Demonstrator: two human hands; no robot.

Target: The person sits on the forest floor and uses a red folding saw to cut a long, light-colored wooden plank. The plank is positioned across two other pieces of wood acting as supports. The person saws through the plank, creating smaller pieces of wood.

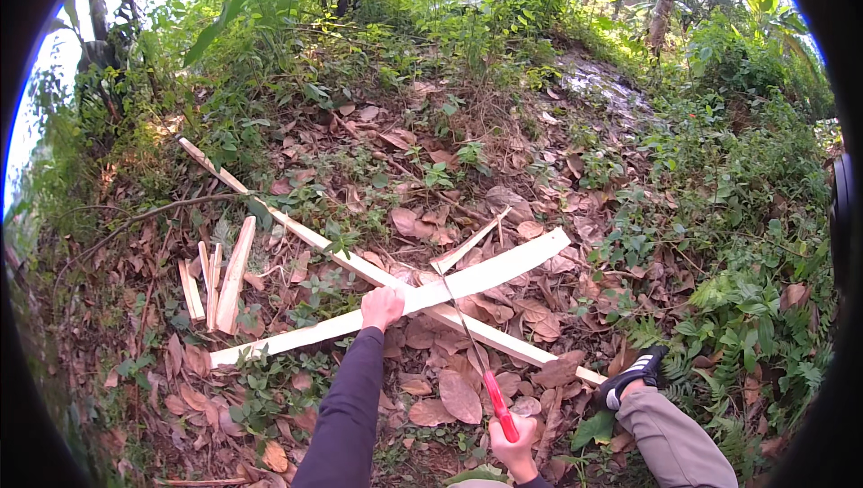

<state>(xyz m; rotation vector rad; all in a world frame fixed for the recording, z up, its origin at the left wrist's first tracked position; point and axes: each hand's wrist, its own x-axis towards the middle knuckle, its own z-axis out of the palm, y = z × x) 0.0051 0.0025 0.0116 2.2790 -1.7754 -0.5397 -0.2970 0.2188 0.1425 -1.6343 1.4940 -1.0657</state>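
Note:
My left hand [382, 306] is closed on a pale wooden plank [503, 270] near its middle, pressing from above. That plank lies slantwise across a longer, narrower wooden strip [310, 235], and the two cross just right of my left hand. My right hand [514, 443] grips the red handle of a hand saw [497, 403] at the lower middle. Its thin blade points away from me, with the far part meeting the plank to the right of my left hand. The blade's teeth are too fine to make out.
Several short split wood pieces [232, 277] lie at the left. A small forked offcut [472, 241] rests beyond the plank. My shoe [634, 377] is by the strip's near right end. Dry leaves [460, 396] cover the sloping ground, with green plants [746, 308] to the right and trees behind.

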